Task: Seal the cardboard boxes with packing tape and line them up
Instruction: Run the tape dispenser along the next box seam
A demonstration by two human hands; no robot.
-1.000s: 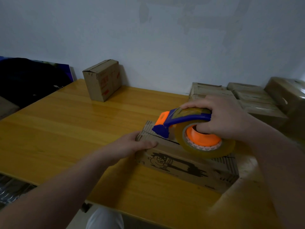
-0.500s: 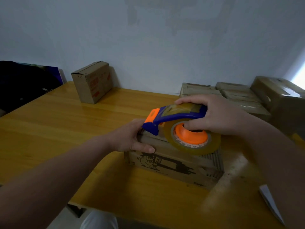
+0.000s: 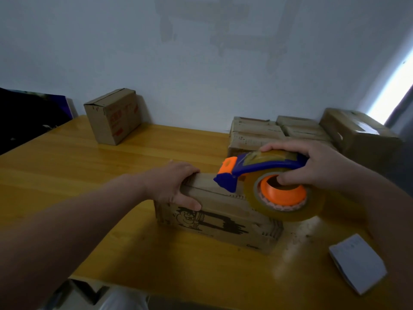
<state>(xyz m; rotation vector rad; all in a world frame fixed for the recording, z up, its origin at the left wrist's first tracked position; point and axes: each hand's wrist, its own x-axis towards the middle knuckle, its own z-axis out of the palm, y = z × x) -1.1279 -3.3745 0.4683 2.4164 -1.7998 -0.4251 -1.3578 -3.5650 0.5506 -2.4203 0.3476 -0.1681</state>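
On the yellow tabletop [image 3: 67, 175] sits a printed cardboard box [image 3: 223, 222]. The left hand [image 3: 176, 186] grips its left end, thumb on the front face. The right hand [image 3: 312, 166] grasps the blue-and-orange tape dispenser [image 3: 263, 175] over the box's top.

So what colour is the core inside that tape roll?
The core is orange, clearest in the head view.

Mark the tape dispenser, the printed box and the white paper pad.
tape dispenser [image 3: 257, 170], head view, blue arm above the roll.
printed box [image 3: 214, 222], head view, front face, on the drawing.
white paper pad [image 3: 357, 262], head view, top sheet.
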